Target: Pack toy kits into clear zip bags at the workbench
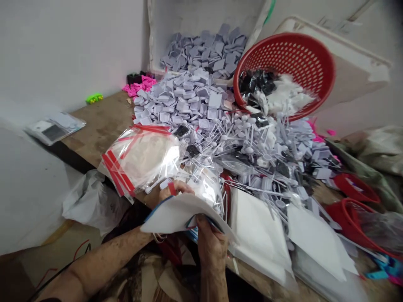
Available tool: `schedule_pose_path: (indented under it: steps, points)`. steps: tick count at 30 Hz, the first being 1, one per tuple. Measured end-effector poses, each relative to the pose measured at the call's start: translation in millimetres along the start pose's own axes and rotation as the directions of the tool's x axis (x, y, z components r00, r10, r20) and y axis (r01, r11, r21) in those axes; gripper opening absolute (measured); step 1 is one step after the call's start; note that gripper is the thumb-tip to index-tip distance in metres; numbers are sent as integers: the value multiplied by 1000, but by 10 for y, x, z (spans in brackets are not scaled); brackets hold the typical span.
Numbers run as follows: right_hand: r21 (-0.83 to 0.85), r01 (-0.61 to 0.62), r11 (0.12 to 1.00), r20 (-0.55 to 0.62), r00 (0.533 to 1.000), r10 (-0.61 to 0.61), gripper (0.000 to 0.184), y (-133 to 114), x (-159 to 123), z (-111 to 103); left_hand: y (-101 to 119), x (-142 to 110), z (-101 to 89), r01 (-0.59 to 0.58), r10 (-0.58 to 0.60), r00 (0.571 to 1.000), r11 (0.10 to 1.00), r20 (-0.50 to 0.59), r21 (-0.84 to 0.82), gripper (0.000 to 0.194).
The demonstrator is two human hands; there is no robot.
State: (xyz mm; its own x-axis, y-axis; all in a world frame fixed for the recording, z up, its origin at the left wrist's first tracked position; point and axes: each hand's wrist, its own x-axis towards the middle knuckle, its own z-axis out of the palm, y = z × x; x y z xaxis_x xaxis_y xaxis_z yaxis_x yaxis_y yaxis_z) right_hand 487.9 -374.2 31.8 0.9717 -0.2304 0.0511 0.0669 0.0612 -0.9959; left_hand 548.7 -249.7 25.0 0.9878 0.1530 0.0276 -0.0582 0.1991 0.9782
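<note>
A bent white sheet [185, 212] with a blue edge is in front of me, over the table's front edge. My right hand [211, 241] is closed on its lower edge, the thumb on top, with a bit of blue and red printing or packaging beside the thumb. My left hand [179, 188] is behind the sheet and mostly hidden by it; its curled fingers show above the edge, against a small red strip [171, 188]. What the left fingers grip is not clear. Left of them lies a stack of clear plastic bags [145, 157] with red strips.
Small grey plastic trays [185, 98] and long-handled pieces [233, 130] heap across the table. A red basket [324, 71] of black and white packets leans behind, beside a white bin [201, 16]. White sheets [258, 226] lie right; smaller red baskets [352, 222] stand farther right.
</note>
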Motion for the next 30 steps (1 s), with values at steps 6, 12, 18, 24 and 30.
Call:
schedule_pose_path:
  steps: [6, 12, 18, 24, 30]
  points:
    - [-29, 75, 997, 210, 975, -67, 20, 40, 29, -357, 184, 20, -352, -527, 478, 850, 785, 222, 325, 84]
    - [-138, 142, 980, 380, 921, -80, 37, -116, 77, -488, 552, -8, -482, -843, 671, 387, -21, 633, 538, 55]
    - [-114, 25, 993, 384, 923, 21, 44, -225, 126, -493, 599, 37, -510, -921, 539, 278, -88, 795, 381, 27]
    - [-172, -12, 985, 394, 916, 80, 33, -277, 189, -530, 550, 137, -500, -947, 496, 269, -21, 826, 321, 25]
    - [-363, -326, 873, -238, 938, 252, 35, -307, 88, -922, 624, 241, -370, -858, 526, 348, -154, 776, 490, 18]
